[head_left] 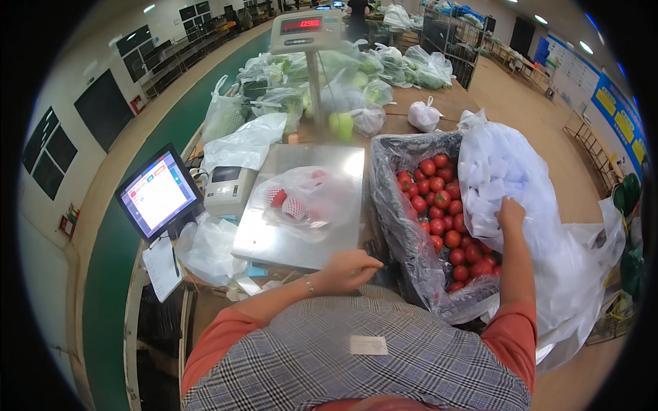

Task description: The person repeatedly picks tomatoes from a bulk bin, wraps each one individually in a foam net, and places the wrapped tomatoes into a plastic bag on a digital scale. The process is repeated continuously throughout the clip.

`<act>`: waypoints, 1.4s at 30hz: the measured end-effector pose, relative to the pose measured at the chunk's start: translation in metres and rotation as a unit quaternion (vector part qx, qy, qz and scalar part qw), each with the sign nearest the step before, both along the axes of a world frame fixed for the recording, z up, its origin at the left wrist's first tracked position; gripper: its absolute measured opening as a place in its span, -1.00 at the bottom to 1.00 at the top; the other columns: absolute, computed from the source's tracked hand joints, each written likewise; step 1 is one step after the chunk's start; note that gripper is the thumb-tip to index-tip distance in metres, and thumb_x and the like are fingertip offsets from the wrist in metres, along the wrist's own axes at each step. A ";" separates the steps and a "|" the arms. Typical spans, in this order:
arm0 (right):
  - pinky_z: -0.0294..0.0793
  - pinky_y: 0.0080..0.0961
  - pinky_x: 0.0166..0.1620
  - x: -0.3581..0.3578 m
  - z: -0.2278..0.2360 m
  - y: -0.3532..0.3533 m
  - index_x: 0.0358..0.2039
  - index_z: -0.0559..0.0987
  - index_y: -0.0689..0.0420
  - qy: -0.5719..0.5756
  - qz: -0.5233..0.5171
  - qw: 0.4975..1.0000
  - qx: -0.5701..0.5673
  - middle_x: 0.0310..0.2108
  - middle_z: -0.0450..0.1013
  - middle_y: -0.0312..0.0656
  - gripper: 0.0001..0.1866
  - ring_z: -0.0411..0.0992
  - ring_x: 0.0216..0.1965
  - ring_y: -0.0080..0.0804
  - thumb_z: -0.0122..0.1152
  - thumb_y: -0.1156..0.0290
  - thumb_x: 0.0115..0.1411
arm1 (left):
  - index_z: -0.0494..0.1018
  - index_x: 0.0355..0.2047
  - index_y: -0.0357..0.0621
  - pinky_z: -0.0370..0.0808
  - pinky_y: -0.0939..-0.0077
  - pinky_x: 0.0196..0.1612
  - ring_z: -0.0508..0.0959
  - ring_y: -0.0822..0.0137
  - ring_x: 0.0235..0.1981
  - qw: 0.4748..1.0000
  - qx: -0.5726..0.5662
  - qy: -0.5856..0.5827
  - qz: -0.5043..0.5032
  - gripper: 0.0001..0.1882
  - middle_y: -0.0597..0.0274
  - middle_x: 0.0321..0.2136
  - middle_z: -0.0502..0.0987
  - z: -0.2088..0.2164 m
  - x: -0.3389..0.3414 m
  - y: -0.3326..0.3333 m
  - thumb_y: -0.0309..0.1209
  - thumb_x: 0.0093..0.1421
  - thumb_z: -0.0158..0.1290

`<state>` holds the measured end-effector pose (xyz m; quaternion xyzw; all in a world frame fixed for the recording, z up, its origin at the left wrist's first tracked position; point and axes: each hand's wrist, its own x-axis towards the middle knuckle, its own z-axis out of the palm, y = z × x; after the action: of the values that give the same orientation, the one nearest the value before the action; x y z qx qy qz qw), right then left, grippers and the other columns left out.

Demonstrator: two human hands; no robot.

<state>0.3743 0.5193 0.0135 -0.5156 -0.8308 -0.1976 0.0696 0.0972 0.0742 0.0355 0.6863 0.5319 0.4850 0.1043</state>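
Observation:
My left hand (pixel 346 271), fingers curled in and nothing visible in it, hovers by the front right corner of the metal platform scale (pixel 266 243). On the scale lies a clear plastic bag (pixel 319 185) with red fruit (pixel 295 208) inside, some in white foam nets. A crate (pixel 386 198) lined with clear plastic stands to the right, holding many red tomatoes (pixel 436 183). Over its right side hangs a heap of white plastic bags (pixel 495 164). My right hand (pixel 510 214) pinches the plastic there; its fingertips are partly hidden.
The scale's lit display (pixel 301 26) stands on a post at the back. Bagged green vegetables (pixel 356 72) cover the far table, with a small white tied bag (pixel 424 115) nearer. At left are a monitor (pixel 159 192), a label printer (pixel 229 188) and a clipboard (pixel 162 267).

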 end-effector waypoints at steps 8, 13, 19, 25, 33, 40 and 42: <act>0.29 -0.22 -0.03 0.018 -0.009 0.025 -0.53 0.63 0.04 -0.059 0.086 0.988 0.113 -0.37 0.52 -0.23 -0.85 0.43 -0.19 -0.29 0.08 0.42 0.06 | 0.57 -0.29 -0.13 0.47 0.29 -0.38 0.55 0.14 -0.45 0.999 -0.029 0.023 -0.024 -0.84 0.15 -0.50 0.55 -0.013 0.015 0.008 -0.47 0.08 0.14; 0.44 -0.17 -0.25 0.028 -0.008 0.044 -0.55 0.61 0.03 -0.025 0.051 0.994 0.091 -0.48 0.56 -0.13 -0.79 0.55 -0.38 -0.19 0.00 0.41 0.09 | 0.56 -0.29 -0.20 0.48 0.39 -0.42 0.57 0.16 -0.48 0.998 -0.044 -0.046 -0.007 -0.83 0.12 -0.47 0.57 -0.015 0.017 0.007 -0.55 0.06 0.13; 0.43 -0.27 -0.32 0.051 0.022 0.024 -0.49 0.66 -0.05 -0.131 -0.007 0.991 0.021 -0.40 0.59 -0.20 -0.83 0.57 -0.32 -0.25 0.08 0.41 0.09 | 0.54 -0.27 -0.26 0.50 0.48 -0.41 0.60 0.26 -0.47 0.989 -0.115 -0.095 0.001 -0.83 0.13 -0.49 0.59 -0.014 0.019 0.012 -0.56 0.09 0.10; 0.43 -0.23 -0.33 0.014 0.074 -0.052 -0.43 0.56 0.12 0.300 0.201 0.916 0.175 -0.49 0.51 -0.12 -0.91 0.51 -0.40 -0.15 0.17 0.47 0.00 | 0.51 -0.20 -0.30 0.48 0.59 -0.32 0.59 0.43 -0.42 0.957 -0.174 -0.228 0.030 -0.81 0.18 -0.48 0.58 -0.005 0.024 0.023 -0.57 0.14 0.08; 0.42 -0.48 -0.32 -0.071 0.044 -0.273 -0.40 0.45 0.18 0.563 0.392 0.652 -0.321 -0.46 0.42 -0.13 -0.83 0.43 -0.41 -0.35 0.23 0.54 -0.04 | 0.32 -0.21 -0.21 0.41 0.68 -0.39 0.45 0.57 -0.45 0.936 -0.202 -0.288 -0.010 -0.70 0.31 -0.42 0.44 0.020 0.045 0.077 -0.52 0.10 0.18; 0.38 -0.52 -0.37 -0.079 0.009 -0.282 -0.39 0.45 0.15 0.538 0.306 0.698 -0.360 -0.51 0.38 -0.32 -0.81 0.35 -0.43 -0.60 0.30 0.43 0.03 | 0.40 -0.22 -0.15 0.43 0.58 -0.36 0.48 0.49 -0.40 0.955 -0.167 -0.223 0.097 -0.80 0.32 -0.43 0.49 0.009 0.051 0.051 -0.53 0.14 0.13; 0.35 -0.53 -0.41 -0.085 0.001 -0.285 -0.41 0.44 0.16 0.490 0.313 0.690 -0.432 -0.52 0.36 -0.30 -0.79 0.32 -0.47 -0.59 0.31 0.40 0.04 | 0.41 -0.25 -0.15 0.46 0.41 -0.35 0.50 0.21 -0.40 0.996 0.034 0.049 -0.070 -0.78 0.18 -0.42 0.46 0.029 0.053 0.057 -0.59 0.07 0.11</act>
<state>0.2888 0.2346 0.0142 -0.2222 -0.7857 0.4969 0.2939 0.1502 0.1316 0.0644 0.7478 0.4700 0.4605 0.0887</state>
